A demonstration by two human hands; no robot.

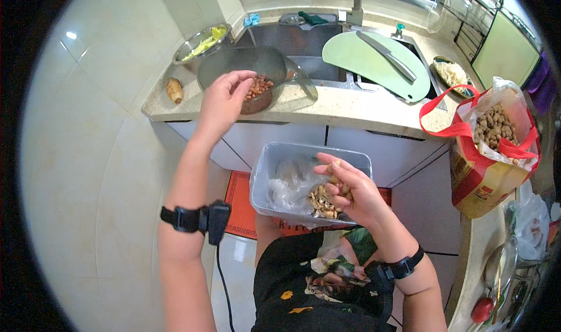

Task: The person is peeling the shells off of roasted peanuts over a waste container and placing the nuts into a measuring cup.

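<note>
My left hand (230, 91) is at the near side of a tinted see-through bowl or basin, its fingers bent over shelled peanuts (261, 86); whether it holds one cannot be told. The peanuts lie in a brownish container (257, 105) on the counter. Over the right part of a lined plastic bin (259, 196) is my right hand (346, 183), palm up, with peanut shells or pods in its curled fingers. Empty-looking peanut shells (323, 202) and crumpled clear plastic (289, 191) lie in the bin.
Unshelled peanuts (493, 126) fill a red-handled bag (477, 183) at right. A green cutting board (350, 56) with a knife (388, 58) lies across the sink. A metal bowl of greens (179, 53) and a root vegetable (174, 90) are at left; a plate of pale shreds (453, 74) stands behind the bag.
</note>
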